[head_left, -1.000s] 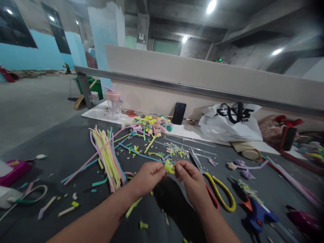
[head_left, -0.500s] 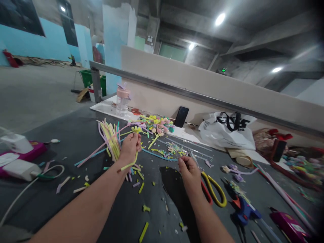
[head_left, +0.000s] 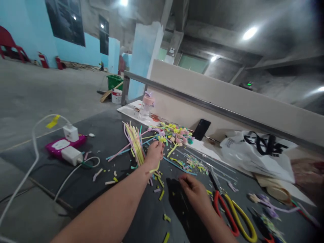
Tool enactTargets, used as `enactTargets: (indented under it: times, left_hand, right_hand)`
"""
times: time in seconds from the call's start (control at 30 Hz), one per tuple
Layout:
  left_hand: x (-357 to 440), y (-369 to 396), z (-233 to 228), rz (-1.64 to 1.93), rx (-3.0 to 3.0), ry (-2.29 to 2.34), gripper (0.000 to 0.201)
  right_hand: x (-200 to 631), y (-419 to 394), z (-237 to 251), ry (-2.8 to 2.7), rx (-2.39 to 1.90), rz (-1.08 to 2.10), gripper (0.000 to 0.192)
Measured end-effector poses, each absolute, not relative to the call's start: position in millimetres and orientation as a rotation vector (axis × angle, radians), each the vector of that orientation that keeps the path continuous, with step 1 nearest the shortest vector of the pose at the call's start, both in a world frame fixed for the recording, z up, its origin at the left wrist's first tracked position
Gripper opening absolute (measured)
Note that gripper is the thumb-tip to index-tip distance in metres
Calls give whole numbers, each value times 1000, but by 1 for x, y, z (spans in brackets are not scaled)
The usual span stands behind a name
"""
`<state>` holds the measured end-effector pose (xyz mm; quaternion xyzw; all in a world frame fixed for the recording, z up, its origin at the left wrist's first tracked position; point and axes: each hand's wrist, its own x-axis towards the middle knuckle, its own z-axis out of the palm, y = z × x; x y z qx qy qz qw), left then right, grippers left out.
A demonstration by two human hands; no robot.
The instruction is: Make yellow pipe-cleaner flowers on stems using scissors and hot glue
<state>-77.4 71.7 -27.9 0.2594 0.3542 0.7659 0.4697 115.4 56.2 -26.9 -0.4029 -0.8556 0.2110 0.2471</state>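
Note:
My left hand (head_left: 154, 156) is closed around a yellow pipe-cleaner flower (head_left: 162, 139); its petals stick up above the fingertips and the bent stem hangs below the wrist. Just behind that hand lies a bundle of pipe cleaners (head_left: 134, 140) in yellow, pink and purple. My right hand (head_left: 194, 193) hovers low over the dark table, thumb and fingertips pressed together; whether anything is between them is hidden. Close by on its right are scissors (head_left: 229, 216) with one red and one yellow handle. Cut pipe-cleaner bits (head_left: 194, 162) are scattered beyond my hands.
Finished pipe-cleaner flowers (head_left: 178, 134) are heaped at the back. A clear bottle (head_left: 146, 107), a leaning phone (head_left: 201, 129) and a white bag (head_left: 255, 157) stand along the partition. To the left are a magenta power strip (head_left: 57, 145) with chargers and a white cable (head_left: 36, 148).
The camera has turned left, so the whole scene sits further right. My left hand keeps its hold on the yellow flower. The fingers of my right hand now point more to the left.

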Motion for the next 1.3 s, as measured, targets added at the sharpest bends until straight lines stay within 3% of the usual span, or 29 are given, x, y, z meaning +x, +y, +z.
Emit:
enactTargets:
  times: [0.43, 0.83, 1.3]
  left_hand:
    - [-74, 65, -29, 1784, 718, 820, 26]
    - [-69, 59, -30, 1690, 751, 810, 24]
    - [-73, 61, -27, 1717, 752, 845, 27]
  right_hand:
    - [84, -10, 6, -2737, -795, 589, 13]
    - [198, 39, 1, -2194, -1646, 229, 19]
    - [60, 34, 1, -2672, -1236, 405, 16]
